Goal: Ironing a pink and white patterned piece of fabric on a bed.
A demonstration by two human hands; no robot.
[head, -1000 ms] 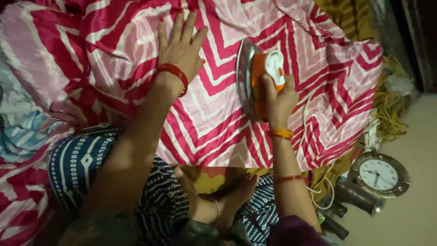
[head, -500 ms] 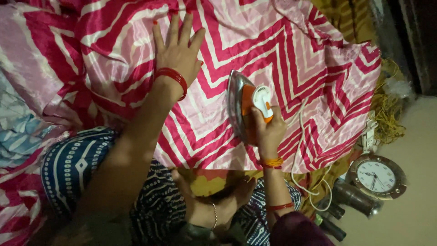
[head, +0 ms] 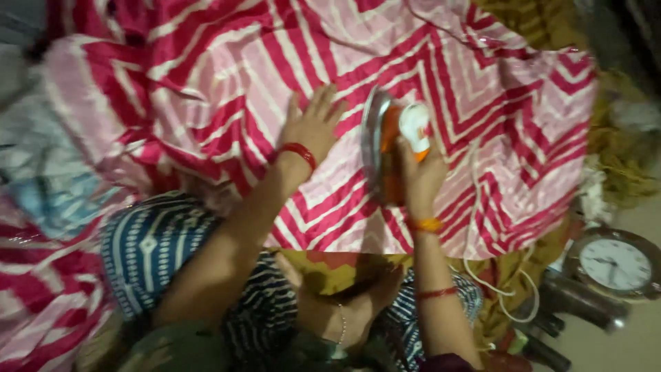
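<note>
My right hand (head: 418, 180) grips the iron (head: 394, 148), left hand (head: 313, 127) flat on zigzag cloth (head: 227, 89) — clock (head: 615, 264) beside its edge.

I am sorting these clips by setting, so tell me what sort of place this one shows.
Probably a home, with ironing done at floor level. A pink and white zigzag cloth lies spread flat, the right hand holds an orange iron on it, and a round clock sits on the floor nearby.

Iron (head: 389, 148) on cloth (head: 227, 83), clock (head: 615, 264) right.
</note>
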